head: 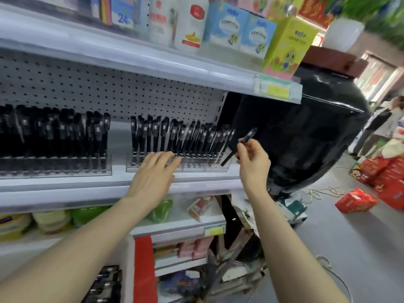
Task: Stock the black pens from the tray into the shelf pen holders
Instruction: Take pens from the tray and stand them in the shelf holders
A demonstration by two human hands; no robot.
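Two clear pen holders stand on the white shelf [87,191]. The left holder [54,169] is packed with black pens. The right holder [177,166] holds a row of upright and leaning black pens. My left hand [153,173] rests flat against the front of the right holder with straight fingers. My right hand [253,160] pinches one black pen [239,147], tilted, with its lower tip at the right end of that holder. The white tray [129,263] sits at the bottom left, with black pens [105,285] lying in it.
A large black wrapped object [306,138] stands right beside the shelf end. Boxes [238,29] line the shelf above, goods fill the lower shelves. Red packs [356,202] lie on the floor at right, where a person [380,119] stands farther back.
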